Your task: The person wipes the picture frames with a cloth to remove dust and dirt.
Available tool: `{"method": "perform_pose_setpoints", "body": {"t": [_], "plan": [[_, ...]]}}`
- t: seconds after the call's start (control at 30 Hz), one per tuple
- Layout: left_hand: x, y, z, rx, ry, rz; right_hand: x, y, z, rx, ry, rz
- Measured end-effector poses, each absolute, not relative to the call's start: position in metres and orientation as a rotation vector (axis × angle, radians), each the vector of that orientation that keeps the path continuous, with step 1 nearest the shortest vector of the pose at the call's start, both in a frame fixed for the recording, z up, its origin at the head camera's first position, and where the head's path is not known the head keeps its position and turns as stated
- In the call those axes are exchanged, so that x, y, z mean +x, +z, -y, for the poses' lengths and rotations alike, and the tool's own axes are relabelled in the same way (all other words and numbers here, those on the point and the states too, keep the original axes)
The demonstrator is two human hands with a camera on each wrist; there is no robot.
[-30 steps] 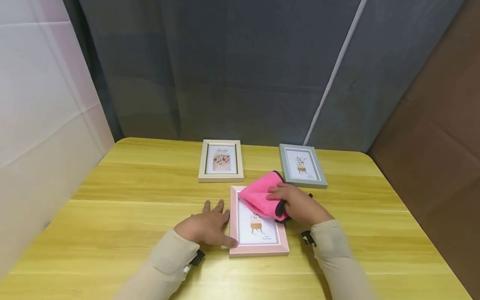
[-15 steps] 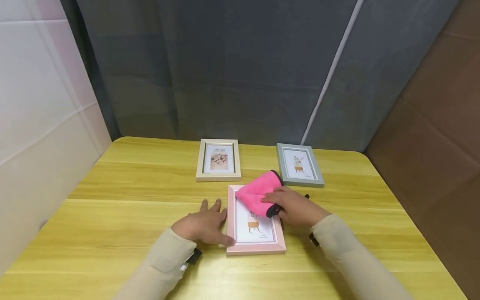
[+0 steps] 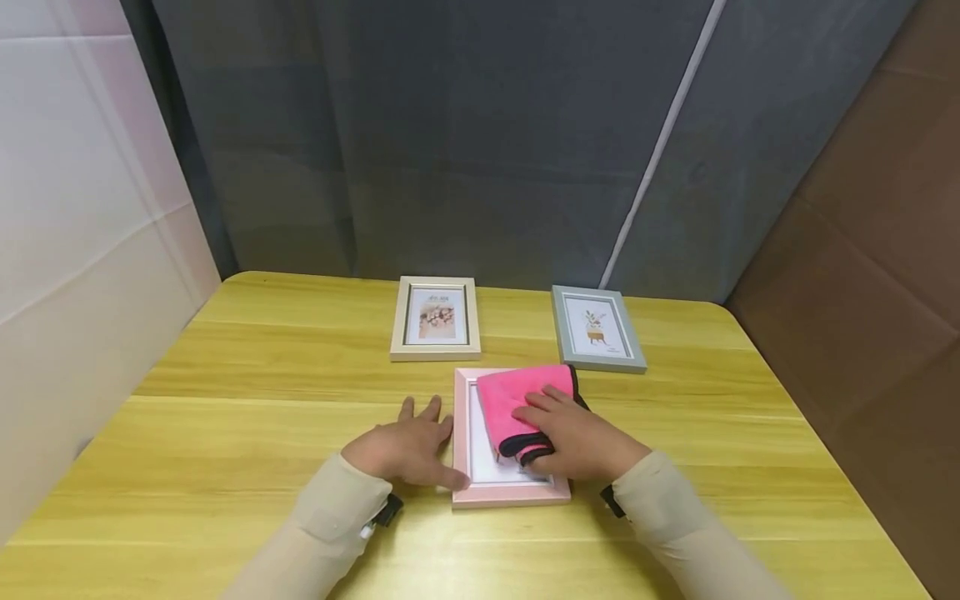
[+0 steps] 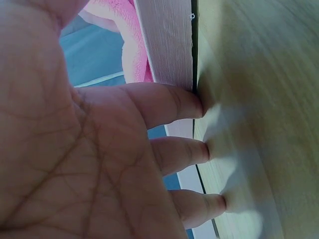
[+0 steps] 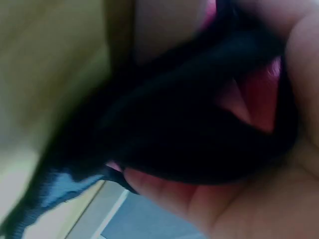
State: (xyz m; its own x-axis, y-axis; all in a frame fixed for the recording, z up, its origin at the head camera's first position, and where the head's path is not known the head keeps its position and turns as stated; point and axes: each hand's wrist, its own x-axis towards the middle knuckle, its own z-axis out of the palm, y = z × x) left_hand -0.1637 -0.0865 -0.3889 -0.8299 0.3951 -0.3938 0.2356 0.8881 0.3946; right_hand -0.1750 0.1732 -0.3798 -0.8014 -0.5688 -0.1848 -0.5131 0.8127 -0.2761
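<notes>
A pink picture frame [image 3: 510,497] lies flat on the wooden table, its plant picture mostly covered by a folded pink cloth [image 3: 508,404] with black edging. My right hand [image 3: 581,437] holds the cloth and presses it on the glass; the right wrist view is blurred, but black edging [image 5: 164,119] shows bunched inside the curled hand. At the frame's left side my left hand [image 3: 408,450] rests with its fingers spread, the thumb on the lower left corner. In the left wrist view, straight fingers touch the side of the frame [image 4: 167,45].
Behind lie two more picture frames: a cream one [image 3: 437,318] with a flower picture, and a grey-green one [image 3: 597,329] at the right. A dark curtain [image 3: 480,150] hangs beyond the table's [image 3: 225,467] far edge, with a pale panel at left and a brown one at right.
My right hand has moved the cloth downward over the pink frame, so it now covers more of the plant picture. The left hand stays in place at the frame's left side.
</notes>
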Motion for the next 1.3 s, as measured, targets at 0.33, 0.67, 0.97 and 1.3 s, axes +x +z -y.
{"method": "perform_pose_setpoints", "body": {"t": [0.33, 0.67, 0.97, 1.3], "plan": [[-0.163, -0.391, 0.088, 0.451, 0.467, -2.596, -0.165, -0.382, -0.176, -0.946, -0.433, -2.686], [-0.158, -0.388, 0.09, 0.474, 0.461, -2.587, -0.121, -0.375, -0.173, -1.086, -0.334, -2.68], [-0.156, -0.386, 0.089, 0.488, 0.461, -2.564, -0.17, -0.376, -0.147, -0.672, -0.247, -2.804], [-0.156, -0.386, 0.085, 0.469, 0.473, -2.562, -0.2, -0.371, -0.163, -0.507, -0.706, -2.725]]}}
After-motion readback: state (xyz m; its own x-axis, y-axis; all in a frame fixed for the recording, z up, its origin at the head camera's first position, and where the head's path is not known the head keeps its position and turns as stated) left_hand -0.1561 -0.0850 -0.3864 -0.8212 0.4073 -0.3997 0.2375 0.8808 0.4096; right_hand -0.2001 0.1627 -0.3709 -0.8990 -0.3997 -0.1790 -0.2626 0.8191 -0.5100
